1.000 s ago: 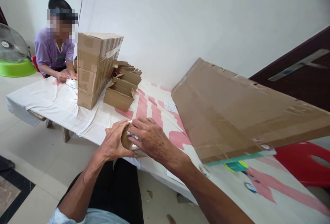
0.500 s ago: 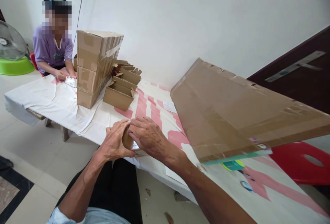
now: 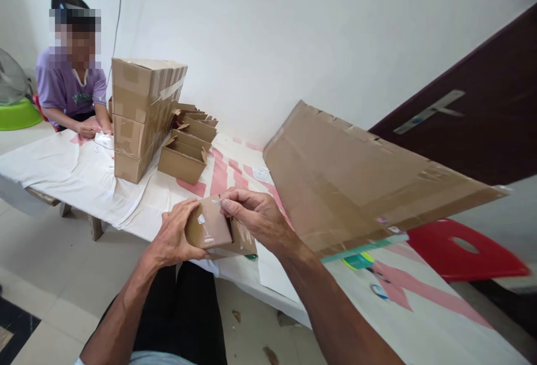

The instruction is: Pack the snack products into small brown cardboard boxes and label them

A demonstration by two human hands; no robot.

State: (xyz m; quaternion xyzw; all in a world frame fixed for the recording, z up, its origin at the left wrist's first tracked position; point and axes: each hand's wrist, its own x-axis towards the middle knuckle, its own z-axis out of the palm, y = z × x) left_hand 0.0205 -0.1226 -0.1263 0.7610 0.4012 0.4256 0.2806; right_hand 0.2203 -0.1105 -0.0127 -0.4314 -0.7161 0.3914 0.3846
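Observation:
A small brown cardboard box (image 3: pixel 208 229) is at the table's front edge, its near end bearing a small white label. My left hand (image 3: pixel 176 233) is closed around the box's left side, thumb underneath and fingers along the top. My right hand (image 3: pixel 255 214) pinches at the upper right corner of that end. A small whitish piece shows beside its fingertips; what exactly the fingers pinch is hidden. A dark gap runs down the right edge of the end panel. Part of something green peeks out under the box's right end.
Stacked taped cartons (image 3: pixel 132 121) and several open cardboard boxes (image 3: pixel 182 158) stand behind on the cloth-covered table (image 3: pixel 96 186). A large cardboard sheet (image 3: pixel 356 169) leans at right, near a tape roll (image 3: pixel 378 291) and red stool (image 3: pixel 461 250). A co-worker (image 3: pixel 75 85) sits at far left.
The box has turned so its labelled end shows between my hands. My right hand has drawn back to the right, from covering the box to pinching its corner. The view has shifted slightly.

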